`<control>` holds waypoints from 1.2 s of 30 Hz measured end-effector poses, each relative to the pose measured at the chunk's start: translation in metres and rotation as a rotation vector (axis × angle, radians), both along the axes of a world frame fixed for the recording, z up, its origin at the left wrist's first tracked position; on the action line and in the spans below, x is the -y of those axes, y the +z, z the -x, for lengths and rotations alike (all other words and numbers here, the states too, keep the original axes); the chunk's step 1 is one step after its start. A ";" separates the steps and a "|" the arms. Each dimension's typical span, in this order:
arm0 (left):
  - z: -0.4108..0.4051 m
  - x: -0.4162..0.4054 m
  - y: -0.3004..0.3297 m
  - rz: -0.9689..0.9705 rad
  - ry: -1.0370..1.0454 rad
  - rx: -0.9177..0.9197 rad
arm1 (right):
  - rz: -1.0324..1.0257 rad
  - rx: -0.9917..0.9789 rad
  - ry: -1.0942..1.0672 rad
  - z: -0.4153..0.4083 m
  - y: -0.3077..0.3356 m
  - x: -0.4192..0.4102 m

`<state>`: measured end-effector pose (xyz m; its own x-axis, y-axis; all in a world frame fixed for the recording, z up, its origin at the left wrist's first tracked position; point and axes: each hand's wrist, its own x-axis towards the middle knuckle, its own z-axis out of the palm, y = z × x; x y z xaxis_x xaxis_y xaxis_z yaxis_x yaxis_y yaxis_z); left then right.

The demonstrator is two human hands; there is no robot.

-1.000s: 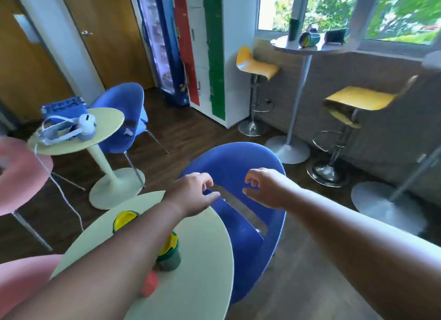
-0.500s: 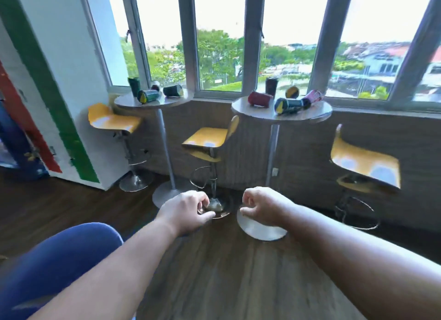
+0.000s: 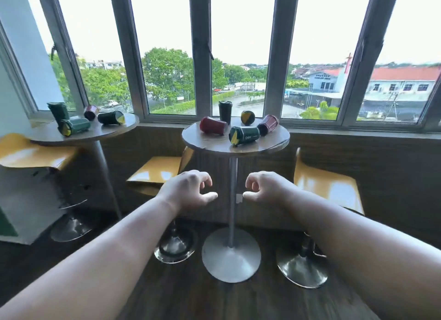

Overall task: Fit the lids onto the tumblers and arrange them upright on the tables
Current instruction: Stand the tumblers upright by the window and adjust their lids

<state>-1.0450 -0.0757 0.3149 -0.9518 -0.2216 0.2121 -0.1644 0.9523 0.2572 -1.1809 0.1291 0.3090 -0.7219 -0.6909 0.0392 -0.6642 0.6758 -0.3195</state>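
Both bare arms reach forward over the dark wood floor, hands side by side and apart. The left hand (image 3: 188, 190) has its fingers loosely curled and thumb out toward the right, an open grip holding nothing. The right hand (image 3: 267, 188) mirrors it, fingers curled, thumb pointing left, also empty.

Beyond and above both grips stands the near round table (image 3: 214, 144) on a metal pedestal, its post rising between the two hands. On it, a dark green tumbler (image 3: 244, 135) with a yellow lid lies on its side nearest the grips. Past the left grip's line, a red tumbler (image 3: 213, 126) lies on its side. Farther back a black tumbler (image 3: 225, 112) stands upright by the window. Past the right grip, a second red tumbler (image 3: 268, 125) lies tilted, touching the green one, and a yellow-and-dark lid (image 3: 247, 117) rests behind them.

Far off to the left of the left grip is a second table (image 3: 105, 131). It carries an upright green tumbler (image 3: 58, 112), a green tumbler on its side (image 3: 74, 127), another lying green one (image 3: 111, 117) and a small red tumbler (image 3: 91, 112) on its side.

Yellow stools (image 3: 157, 174) stand on either side of the near table.
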 end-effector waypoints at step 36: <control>0.441 0.119 -0.027 -0.251 -0.172 0.001 | -0.245 -0.203 0.493 0.454 0.035 0.147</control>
